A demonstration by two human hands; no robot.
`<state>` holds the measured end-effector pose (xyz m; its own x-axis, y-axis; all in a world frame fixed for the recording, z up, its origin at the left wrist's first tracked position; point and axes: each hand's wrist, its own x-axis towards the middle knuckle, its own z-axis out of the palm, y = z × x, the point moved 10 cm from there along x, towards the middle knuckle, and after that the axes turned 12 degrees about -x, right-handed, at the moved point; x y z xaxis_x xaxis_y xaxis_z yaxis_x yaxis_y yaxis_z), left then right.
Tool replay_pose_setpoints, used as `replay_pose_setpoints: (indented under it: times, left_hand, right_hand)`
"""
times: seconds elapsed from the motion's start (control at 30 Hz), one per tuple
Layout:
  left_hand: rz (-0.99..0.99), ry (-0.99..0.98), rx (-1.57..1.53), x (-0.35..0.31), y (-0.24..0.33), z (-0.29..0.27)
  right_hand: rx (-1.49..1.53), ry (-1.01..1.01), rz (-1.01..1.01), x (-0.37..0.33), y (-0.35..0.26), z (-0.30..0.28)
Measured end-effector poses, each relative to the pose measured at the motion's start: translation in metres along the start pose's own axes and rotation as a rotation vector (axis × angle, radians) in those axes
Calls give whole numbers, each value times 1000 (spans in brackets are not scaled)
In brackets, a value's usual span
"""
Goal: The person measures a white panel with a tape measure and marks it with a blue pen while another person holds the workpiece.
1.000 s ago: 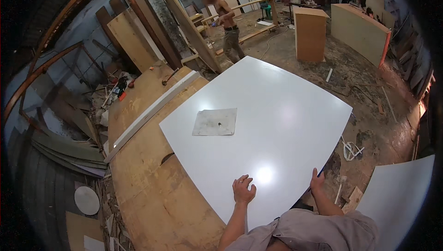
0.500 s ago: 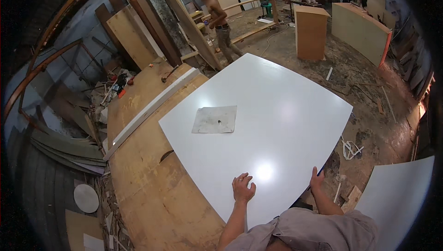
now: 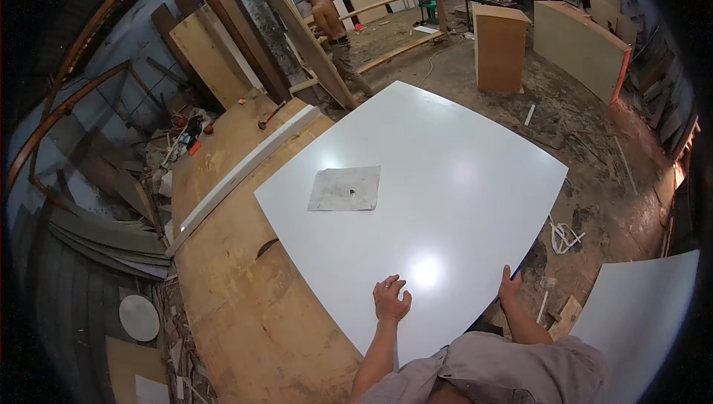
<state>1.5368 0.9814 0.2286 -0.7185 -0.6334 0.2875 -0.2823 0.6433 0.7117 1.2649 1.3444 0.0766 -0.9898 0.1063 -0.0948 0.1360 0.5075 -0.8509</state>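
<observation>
Panel: we see a large white laminated panel (image 3: 438, 203) lying flat across a plywood bench (image 3: 245, 315), its far and right portions overhanging the dusty floor (image 3: 594, 144).
Left hand: our left hand (image 3: 391, 301) rests palm down on the panel's top near the near edge, fingers spread, clamped on nothing.
Right hand: our right hand (image 3: 510, 290) grips the panel's near right edge, fingers wrapped under and out of sight, thumb on top.
On the panel: a grey square sheet (image 3: 345, 189), possibly sandpaper or cloth, lies loose toward the left side.
Handling: we judge the panel stiff but broad and heavy, awkward for one person; its glossy face looks slippery, so edges and corners give the surest hold, and the thin edges could chip.
Nearby: a long white strip (image 3: 245, 170) lies on the bench just left of the panel; another white board (image 3: 639, 315) sits at lower right.
Hidden: we cannot see what supports the overhanging part, nor the panel's underside.
Other person: a person (image 3: 330, 29) works well apart at the back among leaning boards.
</observation>
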Motion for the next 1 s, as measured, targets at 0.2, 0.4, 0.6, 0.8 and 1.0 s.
replay_pose_setpoints:
  times: [0.2,0.4,0.6,0.8,1.0]
  left_hand:
    - [-17,-30,31,-4,-9,-1]
    - [-27,-20,14,-6,-12,-6]
    - [-10,-21,-28,1,-2,4]
    - [-37,-5,11,-10,-21,-4]
    - [-42,-33,-5,-4,-17,2]
  right_hand:
    - [88,-58,-21,-7,-13,4]
    - [117,-97,-24,-19,-33,5]
    - [-42,20,-15,-2,-15,-11]
    - [97,-91,-17,-24,-40,3]
    - [4,-44,-29,-8,-18,-1]
